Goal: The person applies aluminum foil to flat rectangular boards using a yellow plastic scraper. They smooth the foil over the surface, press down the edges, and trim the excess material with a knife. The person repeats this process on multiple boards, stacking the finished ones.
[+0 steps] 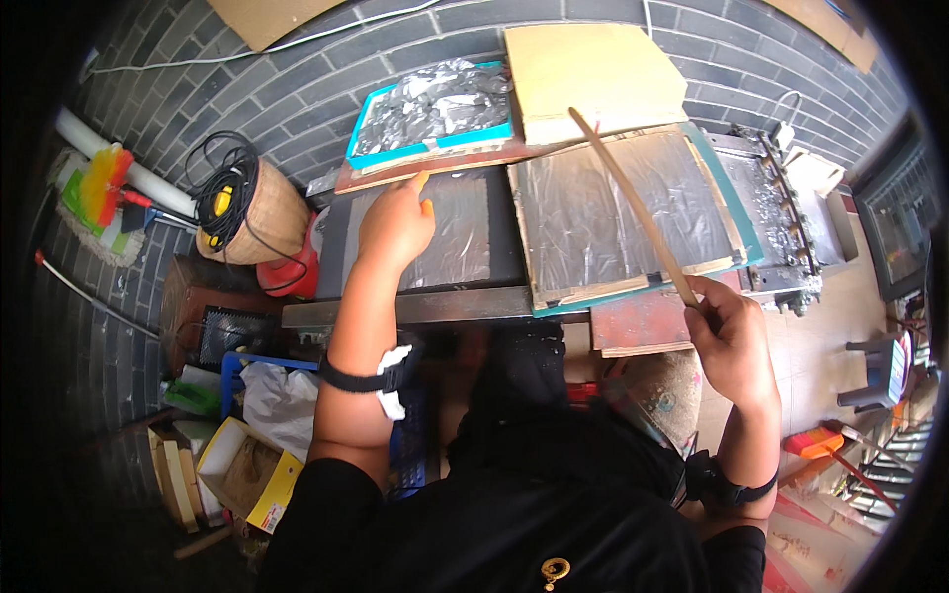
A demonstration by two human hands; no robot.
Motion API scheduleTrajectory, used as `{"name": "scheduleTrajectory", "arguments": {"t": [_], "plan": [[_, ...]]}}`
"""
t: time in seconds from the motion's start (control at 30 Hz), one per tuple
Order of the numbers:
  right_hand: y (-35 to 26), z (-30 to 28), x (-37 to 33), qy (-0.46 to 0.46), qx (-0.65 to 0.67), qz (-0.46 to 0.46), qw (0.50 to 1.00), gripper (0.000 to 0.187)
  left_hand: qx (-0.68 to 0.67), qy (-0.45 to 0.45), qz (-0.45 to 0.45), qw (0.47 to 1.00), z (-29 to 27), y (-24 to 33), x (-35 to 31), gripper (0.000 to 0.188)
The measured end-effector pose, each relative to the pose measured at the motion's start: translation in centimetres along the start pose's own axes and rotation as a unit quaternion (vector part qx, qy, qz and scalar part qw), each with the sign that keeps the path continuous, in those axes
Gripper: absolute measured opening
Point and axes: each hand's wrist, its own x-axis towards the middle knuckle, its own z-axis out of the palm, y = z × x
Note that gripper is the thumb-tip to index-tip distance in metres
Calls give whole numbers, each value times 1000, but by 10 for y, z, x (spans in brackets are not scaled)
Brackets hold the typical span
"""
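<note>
My right hand grips the lower end of a long thin wooden stick, which slants up and left across a framed panel. Crinkled grey film covers this panel, held in a pale wooden frame on a green board. To its left, my left hand is over a black board bearing another smooth grey sheet. Its thumb and forefinger stand apart with nothing visible between them; the other fingers are partly hidden.
Behind the boards stand a blue tray heaped with silvery foil pieces and a yellow board. A metal frame device sits at the right. A basket with a coiled black cable is at the left, above an opened yellow box.
</note>
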Motion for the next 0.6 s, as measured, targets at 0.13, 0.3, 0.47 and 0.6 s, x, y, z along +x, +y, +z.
{"name": "scheduleTrajectory", "arguments": {"t": [0.13, 0.3, 0.47, 0.6], "plan": [[21, -20, -26, 61, 39, 68, 995, 28, -105, 40, 25, 993, 5, 32, -24, 42], [39, -39, -69, 92, 53, 114, 988, 28, -185, 71, 110, 974, 21, 81, -39, 37], [31, -46, -105, 39, 29, 163, 985, 30, -221, 84, 241, 941, 34, 142, -45, 38], [49, -52, -123, 97, 33, 185, 977, 32, -193, 85, 313, 926, 45, 183, -52, 41]]}}
